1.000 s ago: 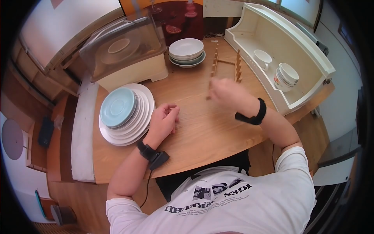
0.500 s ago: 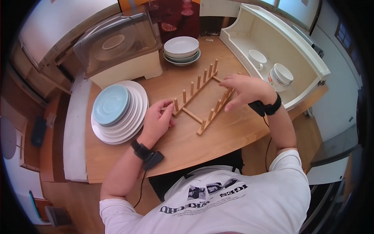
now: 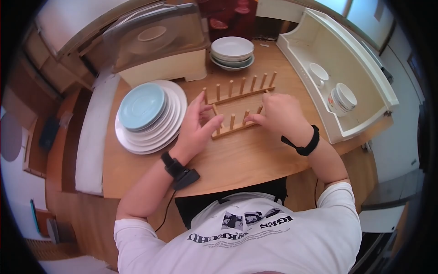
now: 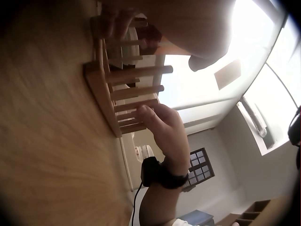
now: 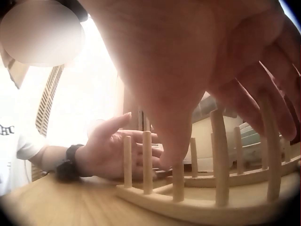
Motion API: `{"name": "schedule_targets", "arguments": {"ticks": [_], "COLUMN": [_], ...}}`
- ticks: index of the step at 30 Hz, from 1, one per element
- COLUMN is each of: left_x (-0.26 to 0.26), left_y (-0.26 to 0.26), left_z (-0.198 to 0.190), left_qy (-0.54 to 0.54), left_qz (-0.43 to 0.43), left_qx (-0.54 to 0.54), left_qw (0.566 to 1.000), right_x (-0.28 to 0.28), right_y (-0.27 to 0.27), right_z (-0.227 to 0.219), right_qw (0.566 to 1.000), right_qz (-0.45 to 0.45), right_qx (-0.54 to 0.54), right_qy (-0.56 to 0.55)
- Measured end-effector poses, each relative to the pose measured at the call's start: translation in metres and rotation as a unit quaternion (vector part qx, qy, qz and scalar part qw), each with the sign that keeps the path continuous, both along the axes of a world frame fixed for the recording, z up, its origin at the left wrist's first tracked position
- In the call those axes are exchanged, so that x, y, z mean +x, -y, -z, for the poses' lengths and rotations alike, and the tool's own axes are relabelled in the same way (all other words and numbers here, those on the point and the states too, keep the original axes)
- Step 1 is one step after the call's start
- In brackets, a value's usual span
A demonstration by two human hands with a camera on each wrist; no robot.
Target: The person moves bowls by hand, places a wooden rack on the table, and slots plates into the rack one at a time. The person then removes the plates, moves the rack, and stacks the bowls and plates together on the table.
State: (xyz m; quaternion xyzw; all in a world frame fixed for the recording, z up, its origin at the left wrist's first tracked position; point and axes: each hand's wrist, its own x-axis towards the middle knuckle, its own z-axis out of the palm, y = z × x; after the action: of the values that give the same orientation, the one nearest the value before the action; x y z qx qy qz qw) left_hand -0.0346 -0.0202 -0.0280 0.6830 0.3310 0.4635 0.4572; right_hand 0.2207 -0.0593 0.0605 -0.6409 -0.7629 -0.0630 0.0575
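A wooden rack with two rows of upright pegs [image 3: 237, 97] [image 4: 102, 96] [image 5: 188, 211] lies on the table between the hands. At its left end is the left hand [image 3: 194, 130] [image 4: 188, 23] [image 5: 106, 153], its fingers extended beside the end pegs and its thumb apart. The right hand [image 3: 285, 114] [image 4: 167, 134] [image 5: 188, 56] spans the right part of the rack from above. Its thumb touches a peg of the near row, and its spread fingers reach toward the far side. The palm hides some pegs in the head view.
Stacked plates, a blue one [image 3: 142, 106] on top, stand at the left. Behind the rack are stacked bowls [image 3: 232, 48] and a lidded cream box [image 3: 164, 66]. At the right, a cream open cabinet [image 3: 315, 102] holds a cup [image 3: 318, 73] and more bowls [image 3: 344, 97].
The rack has come nearer and turned from slanting away to lying nearly crosswise. The left hand has opened wider at its end; the right hand has shifted over its right part.
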Motion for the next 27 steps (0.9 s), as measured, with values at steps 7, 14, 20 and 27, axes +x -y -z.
{"name": "schedule_targets", "arguments": {"ticks": [7,14,20,27], "left_x": [-0.002,0.0,-0.001,-0.001], "left_y": [-0.005,-0.005,-0.002,-0.003], "left_z": [0.007,0.005,0.0,-0.002], "left_qy": [-0.096,-0.093,-0.092,-0.123], "left_qz": [-0.066,-0.095,-0.12,-0.15], "left_qx": [0.051,0.065,0.106,0.135], "left_qw": [0.992,0.989,0.983,0.972], "right_x": [-0.016,0.004,0.042,0.066], "right_y": [-0.013,-0.025,-0.049,-0.068], "right_z": [0.011,0.0,0.004,0.05], "right_qw": [0.996,0.983,0.938,0.88], "right_qz": [-0.002,-0.077,-0.125,-0.143], "right_qx": [0.084,0.08,0.161,0.123], "right_qy": [-0.01,-0.144,-0.281,-0.436]}}
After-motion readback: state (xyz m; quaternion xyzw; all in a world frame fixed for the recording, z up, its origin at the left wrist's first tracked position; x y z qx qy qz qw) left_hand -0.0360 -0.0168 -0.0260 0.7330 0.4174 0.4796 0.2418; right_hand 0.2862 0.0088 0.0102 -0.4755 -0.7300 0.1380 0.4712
